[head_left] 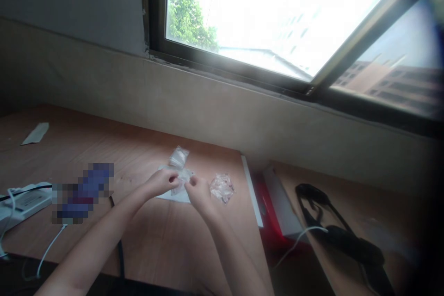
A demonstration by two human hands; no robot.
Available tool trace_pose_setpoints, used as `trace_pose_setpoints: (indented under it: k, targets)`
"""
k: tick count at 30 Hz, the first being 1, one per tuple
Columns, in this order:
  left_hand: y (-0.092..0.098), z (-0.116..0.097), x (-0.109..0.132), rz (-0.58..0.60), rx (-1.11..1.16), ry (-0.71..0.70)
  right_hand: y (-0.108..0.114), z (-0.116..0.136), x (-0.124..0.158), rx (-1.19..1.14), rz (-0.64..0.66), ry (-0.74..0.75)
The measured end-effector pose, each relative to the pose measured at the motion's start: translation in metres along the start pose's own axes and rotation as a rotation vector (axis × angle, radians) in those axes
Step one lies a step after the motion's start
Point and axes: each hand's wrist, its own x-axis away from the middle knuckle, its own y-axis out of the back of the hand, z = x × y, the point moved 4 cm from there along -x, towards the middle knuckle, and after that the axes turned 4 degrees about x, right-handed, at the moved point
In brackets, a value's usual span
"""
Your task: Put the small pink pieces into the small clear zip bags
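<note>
Closely, left hand (161,182), right hand (200,195), pinching a clear plastic bag (182,175)

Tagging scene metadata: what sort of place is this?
Probably an indoor office or workroom. A wooden desk runs beneath a window that looks out on a neighbouring building, and a white corded electrical device sits on the desk near small clear plastic bags.

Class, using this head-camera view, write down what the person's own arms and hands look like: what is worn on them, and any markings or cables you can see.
The left forearm and right forearm are bare, with no sleeve in view. The left hand and right hand wear no gloves. No watch, bracelet, ring, cable or marking can be made out, though fine detail is soft.
</note>
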Motion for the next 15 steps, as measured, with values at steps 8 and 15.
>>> trace_pose_setpoints:
  k: [8, 15]
  targets:
    - [-0.002, -0.001, 0.008, -0.001, -0.044, -0.043, -0.023, -0.008, 0.007, -0.235, 0.345, -0.168]
    - [-0.008, -0.003, 0.015, 0.021, 0.051, -0.07, -0.041, -0.031, 0.004, -0.341, 0.227, -0.21]
